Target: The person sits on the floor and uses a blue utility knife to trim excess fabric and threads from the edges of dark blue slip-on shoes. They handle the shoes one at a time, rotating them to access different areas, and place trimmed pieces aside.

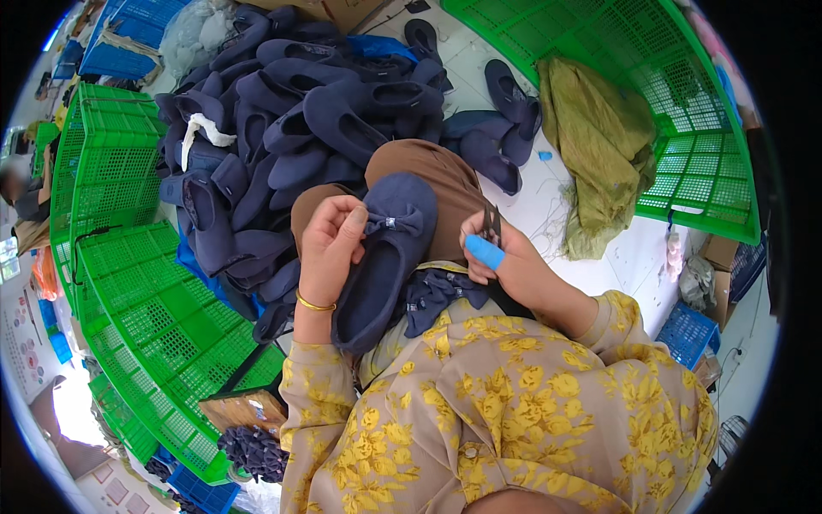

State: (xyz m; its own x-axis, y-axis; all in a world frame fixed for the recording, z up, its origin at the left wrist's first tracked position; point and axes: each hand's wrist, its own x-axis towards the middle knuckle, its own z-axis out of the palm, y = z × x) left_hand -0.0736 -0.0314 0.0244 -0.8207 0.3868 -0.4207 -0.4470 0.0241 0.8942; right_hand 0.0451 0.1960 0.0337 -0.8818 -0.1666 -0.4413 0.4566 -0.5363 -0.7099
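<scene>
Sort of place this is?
Likely a shoe-finishing workshop: heaped navy fabric slip-on shoes, large perforated green plastic crates, and small dark metal snips in the person's right hand.

A navy bow-trimmed shoe (381,276) points toe-forward near snips (491,224).

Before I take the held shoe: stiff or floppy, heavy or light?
The shoe probably gives when squeezed: its upper looks like soft fabric. It likely isn't limp, since its opening stands open in the left hand. Probably light: it's low-cut.

Snips (491,224), heaped navy shoes (336,122) and green crates (158,347) show a workshop.
</scene>
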